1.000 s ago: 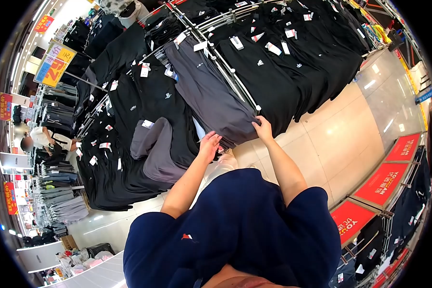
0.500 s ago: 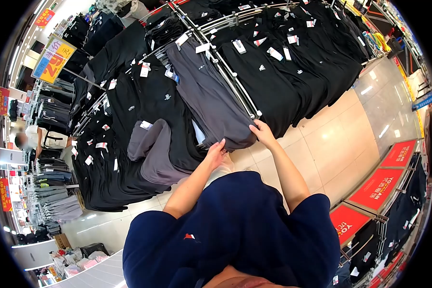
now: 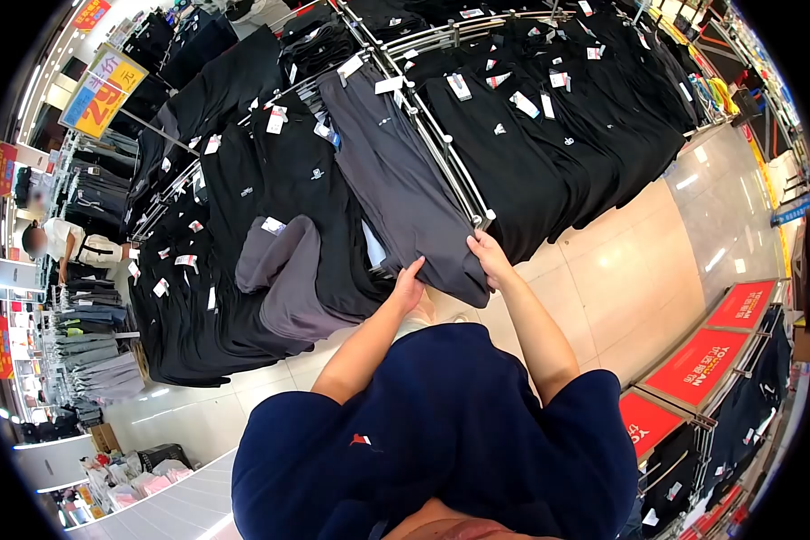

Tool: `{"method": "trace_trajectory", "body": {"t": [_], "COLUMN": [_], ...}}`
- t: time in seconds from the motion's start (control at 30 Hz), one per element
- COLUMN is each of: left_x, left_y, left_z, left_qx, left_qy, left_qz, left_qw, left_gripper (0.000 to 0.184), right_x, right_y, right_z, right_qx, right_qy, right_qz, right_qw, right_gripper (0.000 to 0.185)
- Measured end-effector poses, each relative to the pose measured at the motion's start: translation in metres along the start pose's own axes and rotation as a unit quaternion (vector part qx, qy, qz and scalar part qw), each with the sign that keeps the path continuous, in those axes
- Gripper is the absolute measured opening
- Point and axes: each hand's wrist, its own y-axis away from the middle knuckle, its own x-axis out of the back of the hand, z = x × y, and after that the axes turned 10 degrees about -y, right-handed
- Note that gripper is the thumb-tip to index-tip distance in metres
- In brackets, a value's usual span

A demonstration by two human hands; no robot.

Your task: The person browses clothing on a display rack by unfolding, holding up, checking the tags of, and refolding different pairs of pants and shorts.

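Note:
Dark grey trousers (image 3: 391,171) lie lengthwise over the rack beside a metal rail, their lower end hanging toward me. My left hand (image 3: 409,284) is closed on the left edge of that lower end, thumb on top. On the other edge, near the rail's end, my right hand (image 3: 489,258) grips the fabric between thumb and fingers. The cloth sags to a point between and below the hands. Left of them, a second grey garment (image 3: 292,279) lies folded over black trousers (image 3: 310,193) with white tags.
More black trousers (image 3: 549,153) hang right of the metal rail (image 3: 450,153). A yellow and blue price sign (image 3: 103,90) stands at upper left. Red sign panels (image 3: 700,367) top another rack at lower right. A person (image 3: 63,243) in a white top is at far left.
The lower end of the grey trousers has spread and now hangs in a pointed fold. My left hand has closed on its left edge; my right hand has shifted slightly down along the other edge.

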Motion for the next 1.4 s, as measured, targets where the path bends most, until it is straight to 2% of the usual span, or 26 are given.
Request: {"method": "trace_trajectory", "body": {"t": [0.13, 0.2, 0.3, 0.37, 0.43, 0.47, 0.5, 0.53, 0.57, 0.63, 0.7, 0.77, 0.83, 0.9, 0.93, 1.03, 1.1, 1.2, 1.23, 1.3, 1.33, 1.4], "left_x": [0.0, 0.006, 0.01, 0.007, 0.004, 0.006, 0.01, 0.014, 0.017, 0.022, 0.028, 0.034, 0.033, 0.032, 0.028, 0.027, 0.035, 0.042, 0.043, 0.04, 0.037, 0.032], "left_y": [0.004, 0.007, 0.006, 0.015, 0.026, 0.03, 0.032, 0.035, 0.036, 0.037, 0.037, 0.033, 0.032, 0.032, 0.036, 0.04, 0.038, 0.032, 0.03, 0.026, 0.026, 0.026], "left_z": [0.0, 0.006, 0.018, 0.028, 0.039, 0.042, 0.042, 0.042, 0.042, 0.039, 0.032, 0.023, 0.02, 0.023, 0.029, 0.041, 0.039, 0.036, 0.033, 0.029, 0.029, 0.029], "left_qx": [-0.012, 0.024, 0.026, 0.013, -0.051, -0.079, -0.079, -0.084, -0.089, -0.08, -0.064, -0.062, -0.07, -0.084, -0.056, -0.015, 0.001, 0.019, 0.019, 0.009, 0.01, 0.002], "left_qy": [-0.003, 0.082, 0.106, 0.092, 0.03, 0.022, 0.022, -0.024, -0.071, -0.083, -0.121, -0.134, -0.166, -0.186, -0.175, -0.163, -0.165, -0.187, -0.183, -0.176, -0.198, -0.206], "left_qz": [0.028, -0.031, -0.01, 0.006, -0.004, -0.002, 0.0, 0.018, 0.035, 0.046, 0.079, 0.087, 0.098, 0.101, 0.096, 0.072, 0.053, 0.079, 0.08, 0.093, 0.101, 0.108], "left_qw": [1.0, 0.996, 0.994, 0.996, 0.998, 0.997, 0.997, 0.996, 0.993, 0.992, 0.987, 0.985, 0.979, 0.974, 0.978, 0.984, 0.985, 0.979, 0.98, 0.98, 0.975, 0.973], "left_gripper": [0.051, 0.051, 0.05, 0.047, 0.043, 0.033, 0.033, 0.028, 0.023, 0.019, 0.019, 0.019, 0.018, 0.018, 0.017, 0.014, 0.013, 0.009, 0.009, 0.01, 0.01, 0.011], "right_x": [-0.01, -0.014, -0.012, -0.012, -0.001, 0.012, 0.027, 0.034, 0.041, 0.042, 0.043, 0.048, 0.043, 0.036, 0.036, 0.014, -0.007, -0.045, -0.048, -0.047, -0.044, -0.04], "right_y": [0.004, 0.008, 0.011, 0.013, 0.011, 0.005, 0.0, -0.001, -0.002, 0.002, 0.005, 0.005, 0.004, -0.001, -0.011, -0.035, -0.051, -0.073, -0.085, -0.113, -0.127, -0.146], "right_z": [0.001, -0.001, 0.0, 0.001, 0.006, 0.016, 0.028, 0.034, 0.041, 0.048, 0.058, 0.067, 0.067, 0.062, 0.059, 0.032, 0.012, -0.019, -0.018, -0.014, -0.013, -0.011], "right_qx": [-0.005, -0.005, -0.015, -0.002, 0.009, 0.041, 0.071, 0.098, 0.097, 0.093, 0.112, 0.141, 0.173, 0.173, 0.196, 0.154, 0.139, 0.037, 0.036, 0.051, 0.016, -0.023], "right_qy": [-0.045, -0.091, -0.101, -0.1, -0.097, 0.012, 0.121, 0.246, 0.245, 0.382, 0.377, 0.503, 0.517, 0.46, 0.439, 0.428, 0.451, 0.583, 0.586, 0.651, 0.661, 0.675], "right_qz": [-0.022, -0.036, -0.034, -0.009, 0.015, 0.044, 0.072, 0.114, 0.113, 0.133, 0.148, 0.202, 0.211, 0.174, 0.165, 0.145, 0.135, 0.112, 0.11, 0.129, 0.125, 0.119], "right_qw": [0.999, 0.995, 0.994, 0.995, 0.995, 0.998, 0.988, 0.958, 0.958, 0.91, 0.907, 0.828, 0.811, 0.853, 0.861, 0.879, 0.871, 0.804, 0.802, 0.747, 0.74, 0.728], "right_gripper": [0.037, 0.037, 0.038, 0.035, 0.032, 0.026, 0.023, 0.02, 0.02, 0.021, 0.024, 0.02, 0.016, 0.017, 0.02, 0.021, 0.022, 0.027, 0.027, 0.033, 0.039, 0.039]}}
